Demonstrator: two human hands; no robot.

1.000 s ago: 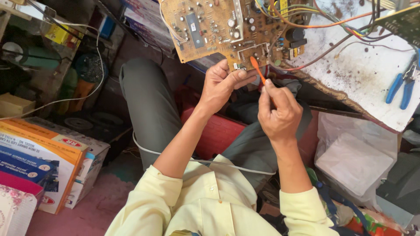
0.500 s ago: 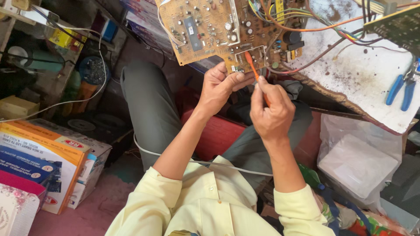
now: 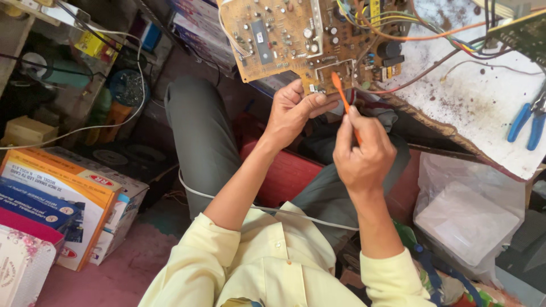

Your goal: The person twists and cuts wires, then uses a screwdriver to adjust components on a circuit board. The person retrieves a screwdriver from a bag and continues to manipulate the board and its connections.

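A tan circuit board with many small parts and coloured wires lies half over the edge of a stained white worktable. My left hand pinches the board's lower edge between thumb and fingers. My right hand grips a thin orange tool, its tip touching the board's edge close to my left thumb. Both sleeves are pale yellow.
Blue-handled pliers lie on the worktable at right. A second green board sits at top right. Cardboard boxes are stacked at lower left. A plastic bag hangs at lower right, and a cluttered shelf stands at left.
Both hands and the board have shifted slightly left and up in view. The orange tool's tip stays at the board's lower edge.
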